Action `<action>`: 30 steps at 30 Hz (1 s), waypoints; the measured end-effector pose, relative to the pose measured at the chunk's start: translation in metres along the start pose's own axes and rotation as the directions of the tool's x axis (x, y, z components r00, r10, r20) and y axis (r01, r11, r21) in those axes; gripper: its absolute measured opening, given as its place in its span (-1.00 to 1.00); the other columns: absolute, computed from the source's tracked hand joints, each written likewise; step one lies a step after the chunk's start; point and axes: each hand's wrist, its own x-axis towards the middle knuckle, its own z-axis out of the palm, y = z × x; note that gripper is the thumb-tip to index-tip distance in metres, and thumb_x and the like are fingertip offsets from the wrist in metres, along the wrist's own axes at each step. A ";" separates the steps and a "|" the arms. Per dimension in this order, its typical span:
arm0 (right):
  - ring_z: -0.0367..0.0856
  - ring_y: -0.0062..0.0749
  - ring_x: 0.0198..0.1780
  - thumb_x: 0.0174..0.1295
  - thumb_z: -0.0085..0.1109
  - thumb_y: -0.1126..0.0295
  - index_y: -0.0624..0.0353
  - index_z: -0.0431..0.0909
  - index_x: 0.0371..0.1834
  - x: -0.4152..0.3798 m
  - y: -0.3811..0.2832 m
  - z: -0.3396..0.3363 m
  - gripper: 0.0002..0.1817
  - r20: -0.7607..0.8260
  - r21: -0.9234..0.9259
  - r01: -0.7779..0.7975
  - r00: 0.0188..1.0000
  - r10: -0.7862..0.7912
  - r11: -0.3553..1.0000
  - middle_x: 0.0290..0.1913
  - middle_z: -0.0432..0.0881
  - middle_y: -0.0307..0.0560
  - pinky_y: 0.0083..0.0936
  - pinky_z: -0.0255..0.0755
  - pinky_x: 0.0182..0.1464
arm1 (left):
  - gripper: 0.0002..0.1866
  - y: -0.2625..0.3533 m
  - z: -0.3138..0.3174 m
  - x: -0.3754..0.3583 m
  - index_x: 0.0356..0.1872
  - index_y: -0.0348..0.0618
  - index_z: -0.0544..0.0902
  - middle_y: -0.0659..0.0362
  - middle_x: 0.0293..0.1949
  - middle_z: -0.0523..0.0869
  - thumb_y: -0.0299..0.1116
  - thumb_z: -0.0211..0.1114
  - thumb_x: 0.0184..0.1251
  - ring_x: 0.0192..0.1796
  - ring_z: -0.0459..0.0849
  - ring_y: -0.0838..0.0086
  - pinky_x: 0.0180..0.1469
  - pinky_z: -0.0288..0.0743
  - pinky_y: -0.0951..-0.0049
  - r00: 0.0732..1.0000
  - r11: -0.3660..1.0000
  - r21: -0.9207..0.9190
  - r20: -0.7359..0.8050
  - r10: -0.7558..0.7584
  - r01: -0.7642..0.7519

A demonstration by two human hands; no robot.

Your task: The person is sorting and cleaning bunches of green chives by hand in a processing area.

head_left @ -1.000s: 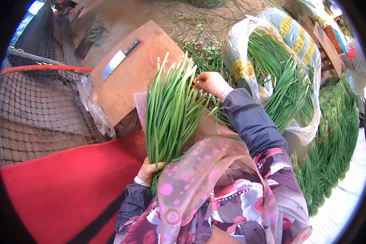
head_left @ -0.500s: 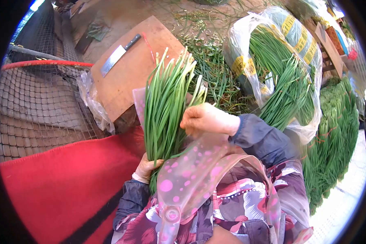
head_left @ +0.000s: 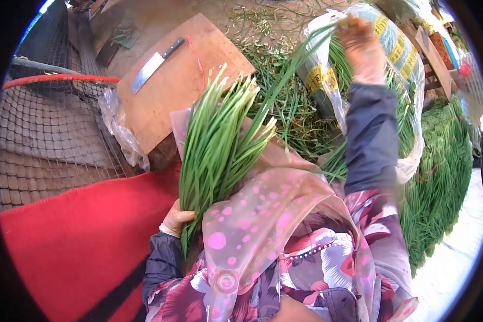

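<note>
My left hand [head_left: 177, 218] is closed around the lower leafy end of a thick bunch of garlic chives [head_left: 212, 145], whose pale stem ends point up and away from me. The bunch lies against a see-through apron [head_left: 252, 214] with pink dots. Up at the right, my right hand [head_left: 362, 48] is raised in front of an open plastic bag, somewhat blurred. A few long chive leaves [head_left: 300, 59] stretch from its fingers down toward the bunch.
A knife [head_left: 156, 64] lies on a wooden board [head_left: 182, 86]. Leaf trimmings [head_left: 279, 102] litter the ground. The plastic bag [head_left: 397, 51] holds more chives, and tied chive bundles [head_left: 440, 182] are stacked at the right. Red cloth [head_left: 80, 236] and netting [head_left: 53, 129] are at the left.
My right hand has moved from beside the bunch up and right to the bag, drawing a few leaves out long. My left hand keeps its hold, shifted slightly left.
</note>
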 end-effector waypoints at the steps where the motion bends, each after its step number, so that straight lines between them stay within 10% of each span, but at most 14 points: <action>1: 0.69 -0.28 -0.09 0.39 0.11 0.25 0.20 0.58 -0.26 -0.003 -0.012 0.035 -0.77 -0.017 -0.224 0.095 0.995 -0.102 0.970 -0.24 0.69 -0.08 -0.24 0.57 0.10 | -0.46 -0.001 -0.001 0.000 0.08 -0.32 0.55 0.04 -0.20 0.73 -0.41 0.34 -0.02 -0.32 0.71 0.39 -0.34 0.59 0.46 1.000 0.999 -0.033 -0.002 0.014 -0.014; 4: 0.71 -0.32 -0.14 0.37 0.19 0.24 0.14 0.59 -0.30 -0.015 -0.024 0.089 -0.80 -0.068 -0.432 0.182 0.970 -0.233 0.883 -0.32 0.71 -0.13 -0.31 0.61 -0.07 | -0.53 -0.003 -0.009 -0.002 -0.05 -0.31 0.59 0.01 -0.40 0.71 -0.31 0.38 -0.02 -0.54 0.64 0.37 -0.54 0.52 0.48 0.998 1.000 0.023 -0.066 -0.010 0.012; 6: 0.68 -0.16 0.01 0.43 0.00 0.34 0.26 0.61 -0.20 -0.032 -0.008 0.105 -0.77 -0.031 -0.675 0.092 0.988 -0.153 0.732 -0.12 0.71 -0.01 -0.19 0.45 0.30 | -0.55 -0.004 -0.010 -0.005 -0.07 -0.32 0.60 0.03 -0.43 0.71 -0.30 0.40 -0.01 -0.57 0.62 0.37 -0.54 0.51 0.48 1.000 0.998 -0.061 -0.011 0.009 -0.010; 9: 0.65 -0.35 -0.18 0.43 -0.04 0.35 0.19 0.62 -0.26 -0.101 0.048 0.054 -0.76 0.037 -0.908 -0.146 0.905 0.423 0.393 -0.23 0.69 -0.10 -0.39 0.54 -0.09 | -0.59 -0.006 -0.002 -0.009 -0.09 -0.31 0.61 0.04 -0.45 0.70 -0.35 0.39 0.01 -0.58 0.62 0.38 -0.54 0.50 0.49 0.998 0.987 -0.154 -0.005 0.055 -0.055; 10: 0.63 -0.30 -0.28 0.34 0.02 0.39 0.17 0.62 -0.27 -0.122 0.073 0.023 -0.82 0.345 -0.936 0.306 0.697 0.628 0.175 -0.28 0.68 -0.03 -0.36 0.52 -0.20 | -0.59 -0.003 -0.002 -0.010 -0.09 -0.31 0.61 0.04 -0.45 0.70 -0.35 0.39 0.01 -0.58 0.62 0.38 -0.54 0.50 0.49 0.998 0.986 -0.152 -0.010 0.067 -0.068; 11: 0.67 -0.19 -0.24 0.20 0.14 0.37 0.14 0.64 -0.21 -0.153 0.090 0.007 -0.83 0.051 -0.580 0.791 0.276 0.960 -0.197 -0.26 0.69 0.08 -0.34 0.54 -0.13 | -0.60 0.004 -0.003 -0.013 -0.07 -0.30 0.61 0.05 -0.39 0.72 -0.38 0.38 0.02 -0.51 0.65 0.39 -0.46 0.54 0.47 0.999 0.998 -0.049 -0.022 0.049 -0.051; 12: 0.69 -0.10 -0.18 0.13 0.23 0.30 0.10 0.66 -0.03 -0.174 0.078 0.039 -0.67 -0.388 -0.683 0.527 0.325 0.862 -0.506 -0.21 0.70 0.12 -0.32 0.55 -0.06 | -0.60 0.013 -0.001 -0.017 -0.04 -0.29 0.61 0.06 -0.34 0.73 -0.42 0.37 0.03 -0.44 0.68 0.40 -0.38 0.58 0.45 0.999 0.998 0.054 -0.037 0.032 -0.030; 13: 0.70 -0.03 -0.05 0.06 0.25 0.08 0.12 0.66 0.03 -0.179 0.077 0.030 -0.50 -0.398 -0.734 0.385 0.423 0.814 -0.559 -0.13 0.70 0.17 -0.22 0.52 0.09 | -0.50 0.027 0.009 -0.022 0.10 -0.29 0.57 0.11 -0.12 0.73 -0.49 0.39 0.04 -0.19 0.71 0.43 -0.12 0.60 0.42 0.998 0.997 0.070 -0.047 0.040 -0.037; 16: 0.63 -0.19 0.13 0.05 0.42 0.28 0.11 0.38 0.39 -0.153 0.062 0.058 -0.24 -0.315 -0.867 -0.481 0.727 0.610 0.126 0.06 0.67 0.14 -0.31 0.47 0.18 | -0.35 0.054 0.000 -0.025 0.25 -0.27 0.47 0.17 0.07 0.67 -0.54 0.42 0.03 0.07 0.63 0.46 0.15 0.49 0.40 0.999 0.978 0.209 0.046 0.021 -0.030; 18: 0.48 -0.28 0.27 -0.05 0.52 0.39 0.19 0.24 0.45 -0.139 0.050 0.138 -0.06 0.058 -0.906 -0.180 0.844 0.534 0.384 0.19 0.57 0.15 -0.33 0.37 0.27 | -0.28 0.079 0.001 -0.023 0.31 -0.27 0.41 0.19 0.13 0.64 -0.54 0.45 0.04 0.14 0.58 0.50 0.24 0.42 0.43 0.998 0.958 0.286 0.062 0.013 -0.030; 21: 0.32 -0.07 0.40 -0.23 0.62 0.13 0.31 0.17 0.45 -0.133 0.087 0.192 0.14 0.557 -0.827 0.344 0.614 0.560 0.445 0.33 0.39 0.26 -0.24 0.17 0.42 | -0.28 0.122 0.009 -0.017 0.32 -0.28 0.39 0.20 0.12 0.64 -0.50 0.46 0.06 0.15 0.56 0.55 0.29 0.37 0.45 0.986 0.789 0.613 0.112 -0.125 0.030; 25: 0.14 0.27 0.46 -0.49 0.63 -0.14 0.31 -0.05 0.51 -0.178 0.166 0.172 0.46 0.512 -0.795 0.541 0.355 0.782 0.275 0.39 0.25 0.37 0.03 -0.02 0.48 | -0.35 0.180 0.039 -0.011 0.19 -0.17 0.52 0.01 -0.14 0.75 -0.28 0.44 -0.03 -0.08 0.72 0.32 0.05 0.55 0.35 0.995 0.174 0.982 0.087 -0.041 -0.079; 28: 0.28 0.17 0.39 -0.44 0.62 -0.11 0.26 0.05 0.49 -0.222 0.166 0.154 0.37 0.408 -0.836 0.536 0.456 0.791 0.122 0.31 0.39 0.21 0.12 0.08 0.40 | -0.30 0.194 0.050 -0.010 0.15 -0.10 0.56 -0.06 -0.17 0.72 -0.22 0.50 -0.16 -0.02 0.69 0.07 0.13 0.49 0.16 0.966 -0.420 0.904 0.030 0.255 0.083; 30: 0.38 0.09 0.32 -0.41 0.63 -0.01 0.25 0.06 0.48 -0.243 0.161 0.153 0.32 0.306 -0.895 0.446 0.562 0.769 0.030 0.23 0.45 0.17 0.02 0.19 0.34 | -0.36 0.198 0.034 -0.019 0.17 -0.08 0.57 -0.01 0.01 0.66 -0.33 0.47 -0.08 0.16 0.57 0.09 0.29 0.32 0.08 0.667 -0.654 0.721 0.374 0.644 0.228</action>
